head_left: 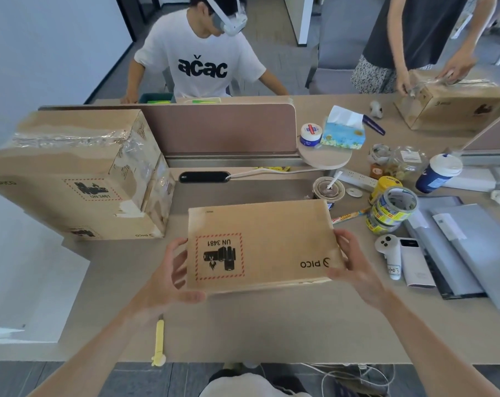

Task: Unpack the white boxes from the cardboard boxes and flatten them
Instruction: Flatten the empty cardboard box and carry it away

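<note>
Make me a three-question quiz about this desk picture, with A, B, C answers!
1. Where is the yellow knife?
A. on the near desk edge, under the left arm
B. on the tissue pack
C. inside the big box

2. What colour is the dashed frame on the held box?
A. green
B. red
C. blue

3. How is the held box held?
A. by one hand
B. by nobody
C. by the left hand and right hand, one at each end

Answers: 1 A, it lies by the desk's front edge. 2 B, the frame round the UN 3481 mark is red. 3 C, a hand grips each end.
</note>
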